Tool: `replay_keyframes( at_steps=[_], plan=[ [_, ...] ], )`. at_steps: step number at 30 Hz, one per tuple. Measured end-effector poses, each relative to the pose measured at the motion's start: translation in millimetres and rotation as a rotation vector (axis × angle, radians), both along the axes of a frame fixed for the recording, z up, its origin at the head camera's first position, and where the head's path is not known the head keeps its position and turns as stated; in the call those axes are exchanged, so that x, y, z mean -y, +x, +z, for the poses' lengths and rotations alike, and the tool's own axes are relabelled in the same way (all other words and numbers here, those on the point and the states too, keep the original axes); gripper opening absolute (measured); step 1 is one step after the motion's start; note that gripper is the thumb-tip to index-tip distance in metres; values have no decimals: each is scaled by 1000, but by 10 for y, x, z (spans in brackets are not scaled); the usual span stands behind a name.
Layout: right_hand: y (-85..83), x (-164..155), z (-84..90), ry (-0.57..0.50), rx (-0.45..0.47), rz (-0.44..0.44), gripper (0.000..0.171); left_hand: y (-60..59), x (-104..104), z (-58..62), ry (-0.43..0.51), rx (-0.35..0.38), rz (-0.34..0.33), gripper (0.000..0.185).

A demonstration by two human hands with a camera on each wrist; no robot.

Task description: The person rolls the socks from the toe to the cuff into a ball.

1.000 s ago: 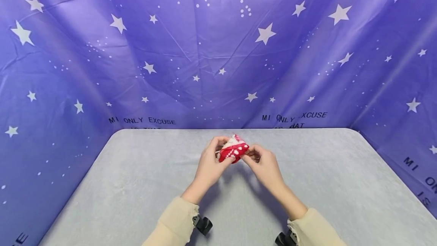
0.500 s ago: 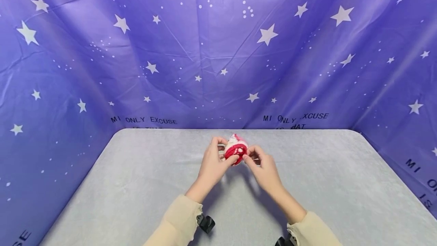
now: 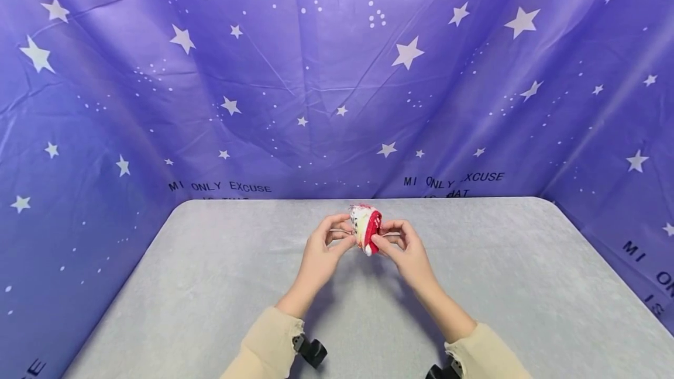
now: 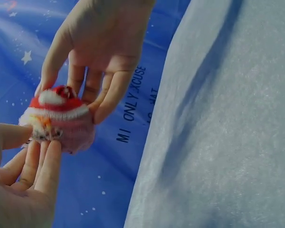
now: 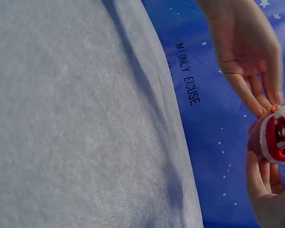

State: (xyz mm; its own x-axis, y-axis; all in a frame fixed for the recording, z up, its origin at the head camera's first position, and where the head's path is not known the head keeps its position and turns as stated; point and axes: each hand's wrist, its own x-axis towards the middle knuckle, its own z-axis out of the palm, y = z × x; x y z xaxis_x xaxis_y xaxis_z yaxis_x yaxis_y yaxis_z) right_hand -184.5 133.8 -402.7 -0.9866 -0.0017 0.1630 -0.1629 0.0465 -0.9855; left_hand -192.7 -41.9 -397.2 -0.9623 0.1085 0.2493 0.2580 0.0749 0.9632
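A balled-up knitted sock point(image 3: 362, 228) in red, white and pink is held above the far part of the table, between both hands. My left hand point(image 3: 318, 256) pinches its left side between thumb and fingertips. From the other side, my right hand point(image 3: 413, 256) grips the red cuff end, thumb in front and fingers behind. In the left wrist view the sock point(image 4: 61, 118) shows a white band and small yellow and dark markings. The right wrist view looks toward the rolled red opening of the sock point(image 5: 270, 137), which is cut off by the frame edge.
A grey cloth-covered table point(image 3: 210, 285) spreads beneath the hands, with its far edge just beyond them. Purple curtains point(image 3: 326, 75) with white stars hang behind and at both sides. Black wrist cameras point(image 3: 314, 352) sit at the beige sleeves point(image 3: 268, 341).
The sock has been turned so its red cuff now faces right and the white part left. My left thumb has moved left, off the red cuff; the right hand stays at the right side.
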Motion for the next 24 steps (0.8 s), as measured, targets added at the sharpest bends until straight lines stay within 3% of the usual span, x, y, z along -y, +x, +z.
replay_keyframes(
  at_steps=[9, 17, 24],
  plan=[
    [35, -4, -18, -26, -54, 37, 28, -12, -10, -15, 0, 6, 22, 44],
    [40, 10, 32, 8, -149, -5, 18, -27, -68, 19, 41, 23, 28, 46],
    [81, 19, 25, 33, -120, -25, 29, -16, -42, -1, 31, 28, -2, 48]
  ],
)
